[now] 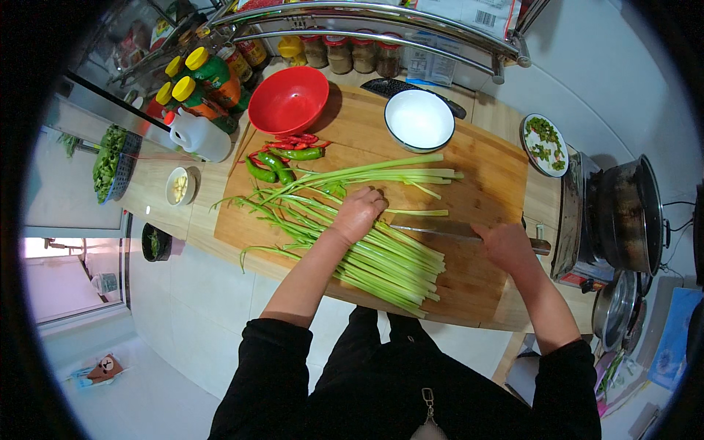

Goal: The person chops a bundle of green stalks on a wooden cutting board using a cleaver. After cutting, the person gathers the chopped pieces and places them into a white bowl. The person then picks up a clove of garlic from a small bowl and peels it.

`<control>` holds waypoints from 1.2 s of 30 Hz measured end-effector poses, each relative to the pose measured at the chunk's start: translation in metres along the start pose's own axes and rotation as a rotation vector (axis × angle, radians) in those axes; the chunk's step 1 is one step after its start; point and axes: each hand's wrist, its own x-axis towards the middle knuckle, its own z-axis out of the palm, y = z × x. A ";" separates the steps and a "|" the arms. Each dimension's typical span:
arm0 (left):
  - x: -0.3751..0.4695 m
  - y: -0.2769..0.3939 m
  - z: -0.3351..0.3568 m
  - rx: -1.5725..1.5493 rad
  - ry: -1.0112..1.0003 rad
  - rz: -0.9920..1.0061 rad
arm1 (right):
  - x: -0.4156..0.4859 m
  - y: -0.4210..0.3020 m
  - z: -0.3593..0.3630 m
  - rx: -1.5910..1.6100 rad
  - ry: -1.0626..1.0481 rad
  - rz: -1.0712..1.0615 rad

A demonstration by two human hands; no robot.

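Observation:
Long green celery stalks point(385, 264) lie spread over a wooden cutting board point(478, 165), their pale cut ends towards the right. My left hand point(360, 213) rests on the stalks with curled fingers; whether it grips any is hidden. Held in my right hand point(503, 245) is a kitchen knife point(440, 234), its blade pointing left and its tip beside the stalks near my left hand. A smaller bunch of celery point(396, 173) lies beyond my left hand. Green chili peppers point(269, 168) and red chili peppers point(291, 142) sit at the board's upper left.
A red bowl point(289, 99) and a white bowl point(419, 120) stand at the board's far side. A plate of chopped greens point(544, 144) and a stove with a dark pot point(627, 214) are on the right. Bottles point(209, 82) and a small bowl of garlic point(180, 187) are left.

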 end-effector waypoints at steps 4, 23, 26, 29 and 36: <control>0.000 -0.001 0.001 0.007 0.000 0.000 | 0.004 0.004 0.002 -0.017 -0.009 -0.021; 0.007 -0.001 -0.006 0.044 -0.111 0.028 | 0.023 0.039 -0.006 -0.023 -0.209 0.051; 0.008 0.000 -0.007 0.015 -0.095 0.021 | 0.010 0.065 -0.009 -0.005 -0.281 0.142; 0.006 0.001 -0.009 0.012 -0.122 -0.003 | -0.014 0.087 -0.011 -0.048 -0.232 0.196; 0.000 -0.008 -0.025 0.018 -0.195 0.049 | -0.056 0.095 -0.001 0.204 -0.106 0.313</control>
